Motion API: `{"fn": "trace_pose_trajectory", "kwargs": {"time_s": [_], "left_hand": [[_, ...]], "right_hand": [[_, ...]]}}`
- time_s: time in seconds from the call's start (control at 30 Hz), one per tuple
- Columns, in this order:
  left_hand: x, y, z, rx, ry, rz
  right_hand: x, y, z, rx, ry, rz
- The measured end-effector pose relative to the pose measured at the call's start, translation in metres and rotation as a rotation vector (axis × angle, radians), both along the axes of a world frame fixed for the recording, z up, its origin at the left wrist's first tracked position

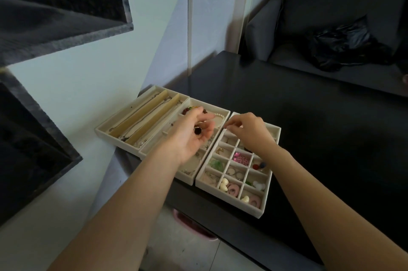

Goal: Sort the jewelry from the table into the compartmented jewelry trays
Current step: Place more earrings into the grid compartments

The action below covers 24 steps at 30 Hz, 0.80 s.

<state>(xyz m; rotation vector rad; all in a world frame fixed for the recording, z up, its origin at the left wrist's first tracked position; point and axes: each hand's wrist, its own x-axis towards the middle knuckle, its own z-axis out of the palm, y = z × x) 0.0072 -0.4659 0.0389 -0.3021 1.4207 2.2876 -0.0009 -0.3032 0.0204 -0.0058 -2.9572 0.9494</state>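
Observation:
Three cream jewelry trays stand side by side at the black table's left edge. The left tray (103, 128) has long slots with chains. My left hand (194, 132) hovers palm-up over the middle tray (223, 111), fingers curled round a small dark red bead piece (198, 131). My right hand (247, 130) is over the far end of the grid tray (265, 202), thumb and forefinger pinched together; what they pinch is too small to tell. The grid tray's cells hold pink, green, white and ring-shaped pieces.
The black table (320, 138) stretches to the right. A dark sofa with a black plastic bag (344, 47) stands behind it. A pale wall with dark shelves (55, 16) is on the left. A pink bin (194, 224) sits on the floor under the table.

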Motion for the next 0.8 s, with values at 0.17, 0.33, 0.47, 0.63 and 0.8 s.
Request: {"fn": "trace_pose_trajectory", "kwargs": {"time_s": [0.17,0.33,0.47,0.63,0.8], "left_hand": [[0.004,0.004,0.004,0.27,-0.118,0.045],[0.008,0.015,0.005,0.308,-0.127,-0.015],[0.011,0.025,0.009,0.318,-0.147,-0.055],[0.01,0.029,0.007,0.278,-0.126,-0.109],[0.011,0.031,0.004,0.221,-0.099,-0.111]], "right_hand": [[0.007,-0.004,0.024,-0.266,0.087,-0.022],[0.023,-0.016,0.034,-0.124,0.108,0.179],[0.026,-0.017,0.029,-0.089,0.124,0.152],[0.026,-0.007,0.027,-0.228,0.132,0.117],[0.023,-0.001,0.025,-0.251,0.123,0.054]]}}
